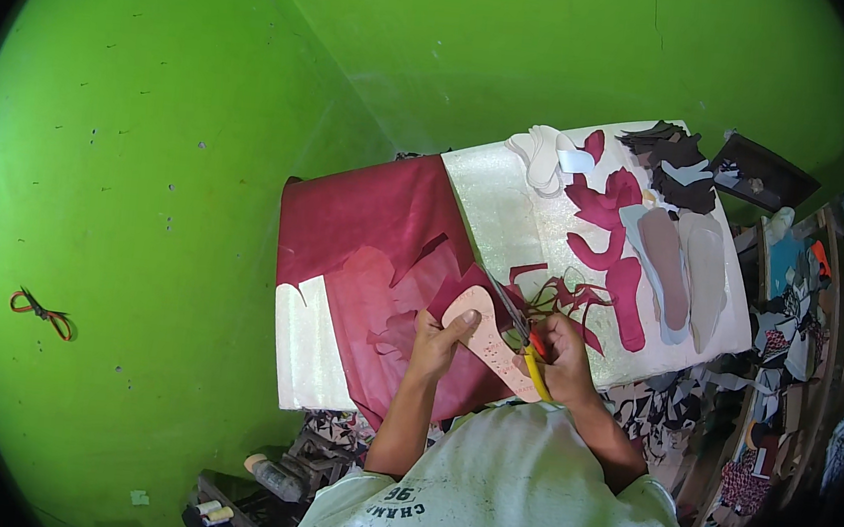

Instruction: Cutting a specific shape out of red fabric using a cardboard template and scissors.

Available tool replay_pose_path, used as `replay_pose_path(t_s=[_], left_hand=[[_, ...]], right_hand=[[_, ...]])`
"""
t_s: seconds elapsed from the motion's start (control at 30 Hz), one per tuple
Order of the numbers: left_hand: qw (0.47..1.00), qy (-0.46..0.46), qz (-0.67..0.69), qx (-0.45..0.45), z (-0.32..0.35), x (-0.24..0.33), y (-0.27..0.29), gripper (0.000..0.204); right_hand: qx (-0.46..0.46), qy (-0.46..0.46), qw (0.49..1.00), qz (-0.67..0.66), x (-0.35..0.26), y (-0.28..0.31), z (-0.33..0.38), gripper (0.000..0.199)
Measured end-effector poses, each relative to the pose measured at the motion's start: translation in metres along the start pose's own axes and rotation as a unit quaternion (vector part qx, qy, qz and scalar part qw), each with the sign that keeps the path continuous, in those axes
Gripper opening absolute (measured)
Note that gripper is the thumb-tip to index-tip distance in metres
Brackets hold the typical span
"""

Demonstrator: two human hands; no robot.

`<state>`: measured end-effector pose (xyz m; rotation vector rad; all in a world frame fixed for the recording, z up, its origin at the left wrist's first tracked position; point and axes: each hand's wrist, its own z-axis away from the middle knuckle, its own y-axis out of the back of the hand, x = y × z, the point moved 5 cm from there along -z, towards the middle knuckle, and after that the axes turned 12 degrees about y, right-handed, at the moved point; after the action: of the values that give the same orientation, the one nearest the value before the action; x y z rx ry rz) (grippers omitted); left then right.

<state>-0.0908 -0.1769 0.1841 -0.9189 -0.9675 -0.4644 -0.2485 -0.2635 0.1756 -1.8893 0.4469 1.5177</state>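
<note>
My left hand (433,349) is closed on a pale beige shoe insole (497,348) dotted with small holes. Its thumb lies on top of the insole. A piece of maroon leather (454,291) shows behind the insole's far end, apparently pinched along with it. Scissors (536,370) with yellow and red handles are gripped in my right hand (568,365). Their blades point away from me along the insole's right edge; whether they are parted is hard to make out. Beneath my hands, a large maroon leather sheet (370,221) covers the left of the white table (494,185).
Narrow maroon offcuts (570,295) lie right of the scissors. Beyond them are curved maroon pieces (624,301), grey and brown insoles (664,270), white insoles (542,159) and black pieces (685,186). A dark tray (766,173) sits at the far right corner, above scrap-filled shelves (788,326).
</note>
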Motion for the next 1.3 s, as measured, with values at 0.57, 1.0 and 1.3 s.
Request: replay_pose_path(t_s=[0.57, 1.0, 1.3], left_hand=[[0.991, 0.002, 0.133, -0.022, 0.002, 0.005, 0.017, 0.018], [0.984, -0.023, 0.174, -0.007, -0.002, 0.004, 0.015, 0.019], [0.988, -0.013, 0.151, 0.009, 0.003, 0.006, 0.005, 0.020]], right_hand=[[-0.055, -0.073, 0.996, 0.001, -0.009, 0.019, 0.025, 0.040], [-0.255, -0.106, 0.958, -0.071, -0.001, 0.007, 0.041, 0.022], [-0.282, -0.133, 0.946, -0.092, 0.003, 0.003, 0.039, 0.018]])
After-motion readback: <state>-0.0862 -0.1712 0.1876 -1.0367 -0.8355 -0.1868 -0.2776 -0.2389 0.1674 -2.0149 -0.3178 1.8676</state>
